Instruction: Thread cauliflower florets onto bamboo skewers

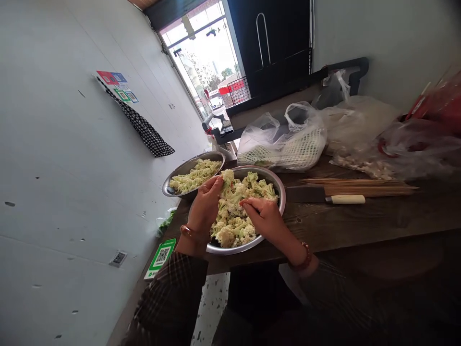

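Breaking up cauliflower (pixel 232 235), it appears, you pinch a floret (pixel 227 176) in your left hand (pixel 206 204) over the near bowl (pixel 282 192), your right hand (pixel 264 214) narrowed, its hold unclear, a light pull probably next.

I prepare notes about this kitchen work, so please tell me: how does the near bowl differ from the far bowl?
The near bowl looks larger in the picture than the far bowl, partly because it is closer. The left hand and right hand work at the near bowl; neither reaches into the far bowl. The near bowl's cauliflower looks chunkier than the far bowl's. Both are metal and hold cauliflower.
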Available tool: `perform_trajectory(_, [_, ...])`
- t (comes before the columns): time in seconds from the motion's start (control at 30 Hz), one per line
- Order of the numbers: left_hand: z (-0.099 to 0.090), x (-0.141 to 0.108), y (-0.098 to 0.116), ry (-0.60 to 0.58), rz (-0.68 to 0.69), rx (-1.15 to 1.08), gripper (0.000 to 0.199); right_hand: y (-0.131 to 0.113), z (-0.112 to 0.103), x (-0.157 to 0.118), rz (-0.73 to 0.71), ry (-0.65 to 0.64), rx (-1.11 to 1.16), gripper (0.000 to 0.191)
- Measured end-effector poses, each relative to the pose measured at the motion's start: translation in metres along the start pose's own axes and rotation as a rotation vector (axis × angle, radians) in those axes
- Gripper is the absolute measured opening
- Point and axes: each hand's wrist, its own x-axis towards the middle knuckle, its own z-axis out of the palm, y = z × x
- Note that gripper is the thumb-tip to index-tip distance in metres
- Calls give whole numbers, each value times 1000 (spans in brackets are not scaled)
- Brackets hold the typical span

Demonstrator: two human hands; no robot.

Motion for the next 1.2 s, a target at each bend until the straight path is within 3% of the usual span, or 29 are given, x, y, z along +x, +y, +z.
perform_trajectory(0.17, [5, 1, -4, -45, 30, 66, 28, 2, 2, -2, -19, 61, -45, 25])
perform_trajectory(0.3, [18, -4, -8, -8, 74, 109, 24, 1, 1, -3, -3, 89, -71, 24])
perform_trajectory(0.43, [25, -6, -9, -10, 34, 53, 25, 1, -4, -1, 32, 98, -38, 24])
perform_trajectory(0.57, [9, 6, -4, -50, -33, -18, 34, 4, -6, 3, 105, 57, 72, 28])
perform_trajectory(0.7, [-18, 23, 0, 98, -80, -38, 37, 7, -8, 3, 197, 36, 213, 34])
perform_trajectory(0.77, [-26, 29, -1, 109, -111, -4, 31, 6, -12, 2, 230, 26, 245, 35])
perform_trajectory(1.0, [-25, 49, -15, -23, -51, 167, 18, 8, -29, 3, 270, 124, 129, 32])
perform_trajectory(1.2, [-28, 80, -54, -100, 61, 379, 6, 13, -24, 0, 300, 235, 156, 30])
